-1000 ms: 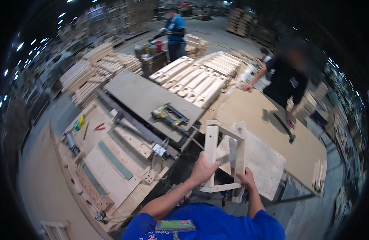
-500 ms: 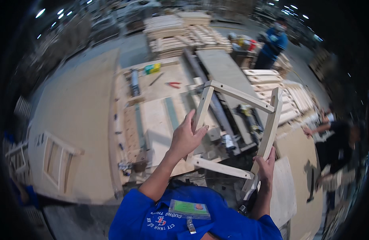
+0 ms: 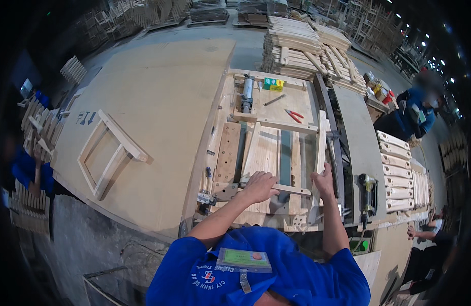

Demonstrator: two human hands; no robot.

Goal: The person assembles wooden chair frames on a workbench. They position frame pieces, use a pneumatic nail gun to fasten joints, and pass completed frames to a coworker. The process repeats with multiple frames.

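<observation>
A pale wooden frame [image 3: 288, 127] of several joined bars lies low over the workbench jig, its long bars running away from me. My left hand [image 3: 260, 187] is closed over the near left corner, where the near crossbar [image 3: 295, 189] meets the left bar. At the near right, my right hand [image 3: 324, 181] grips the thicker right leg [image 3: 321, 145], thumb up along it. Below the frame lie the jig's wooden boards and green strips [image 3: 285, 153]. Part of the near left corner is hidden under my left hand.
Beyond the frame sit red-handled pliers [image 3: 294, 116], a metal cylinder [image 3: 248, 94] and a green-yellow box [image 3: 274, 84]. Another wooden frame [image 3: 124, 143] lies on the brown board [image 3: 169, 102] at left. A nail gun [image 3: 368, 196] rests at right. Several people stand on both sides.
Both hands have lowered the wooden frame from tilted in the air down to the jig, turning it flatter. The view has swung left.
</observation>
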